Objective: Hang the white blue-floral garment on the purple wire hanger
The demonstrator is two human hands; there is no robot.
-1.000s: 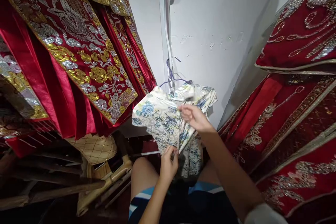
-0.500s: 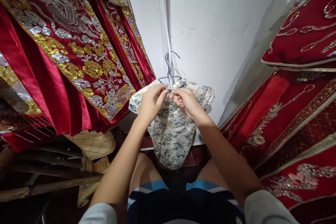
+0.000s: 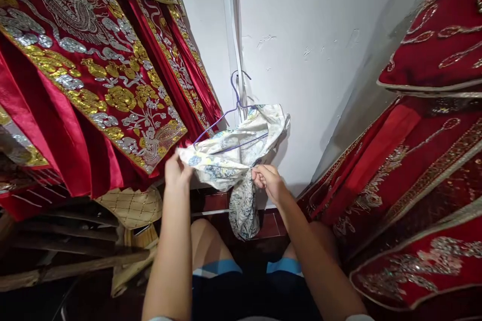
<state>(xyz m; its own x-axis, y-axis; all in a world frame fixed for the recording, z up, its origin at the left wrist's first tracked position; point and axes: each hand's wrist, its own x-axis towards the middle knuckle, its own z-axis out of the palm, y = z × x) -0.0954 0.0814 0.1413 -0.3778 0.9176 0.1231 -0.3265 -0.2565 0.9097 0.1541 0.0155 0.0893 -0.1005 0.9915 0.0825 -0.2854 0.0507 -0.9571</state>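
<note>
A white garment [image 3: 222, 168] with a blue and yellow print hangs from a purple wire hanger [image 3: 236, 95] against the wall. My left hand [image 3: 176, 170] pinches its left shoulder edge, close to the hanger's left end. Lower down, my right hand [image 3: 266, 179] is closed on the front of the garment and gathers it, so the cloth bunches and twists below. The neck gapes, and the hanger's lower bar shows inside. The left part of the hanger's sloping arm is bare of cloth.
Red garments with gold and silver sequins [image 3: 124, 98] hang at the left. More red beaded garments [image 3: 406, 160] hang at the right. A white strip [image 3: 233, 20] runs down the pale wall [image 3: 301, 5]. Wooden poles [image 3: 75, 268] stand at lower left, beside a cream quilted piece [image 3: 131, 205].
My hands have moved apart from the neckline, left hand to the left shoulder, right hand downward. The garment's front is pulled down and bunched, baring the hanger's left arm.
</note>
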